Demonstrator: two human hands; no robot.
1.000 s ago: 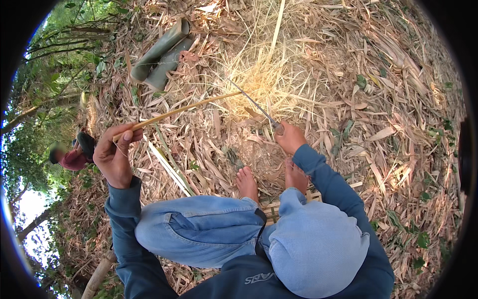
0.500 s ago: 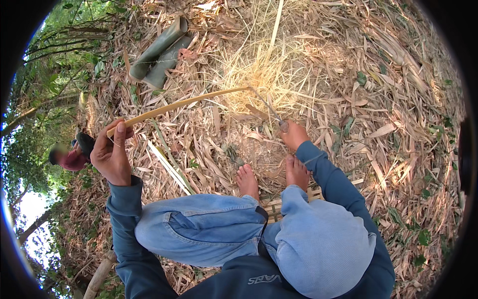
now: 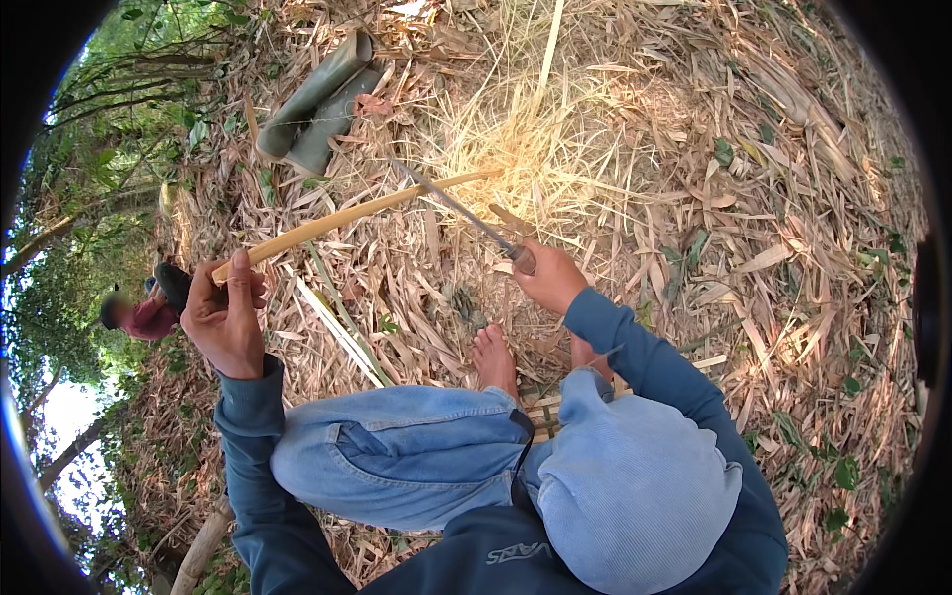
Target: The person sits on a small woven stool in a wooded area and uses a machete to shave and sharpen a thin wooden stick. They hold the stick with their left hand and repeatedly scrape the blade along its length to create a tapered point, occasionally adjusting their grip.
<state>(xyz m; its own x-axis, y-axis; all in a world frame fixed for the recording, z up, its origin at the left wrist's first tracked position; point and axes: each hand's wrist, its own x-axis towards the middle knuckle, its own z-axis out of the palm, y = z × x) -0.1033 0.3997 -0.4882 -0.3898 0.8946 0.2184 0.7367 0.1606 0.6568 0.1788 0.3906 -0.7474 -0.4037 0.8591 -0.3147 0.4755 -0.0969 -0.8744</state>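
Above dry leaves (image 3: 766, 258), the left hand (image 3: 226, 319) pinches a strip's end (image 3: 230, 270); the right hand (image 3: 551, 278) curls its fingers round a knife (image 3: 460, 207) crossing it. Too steep an angle could gouge the strip (image 3: 347, 216).

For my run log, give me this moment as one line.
left grip: bamboo strip; right grip: knife handle; blade: crosses strip in view, contact unclear; shavings: loose pale pile

Head cam: wide, facing down

We've the L fisheye of a head-worn pair, pic upright. We look steeply down fr. abv. the wearer's jeans (image 3: 397, 451), close at btm; L hand (image 3: 228, 322) & R hand (image 3: 552, 277) farther off, leafy ground (image 3: 773, 268) beyond; wide FOV catches trees (image 3: 109, 149) far L.
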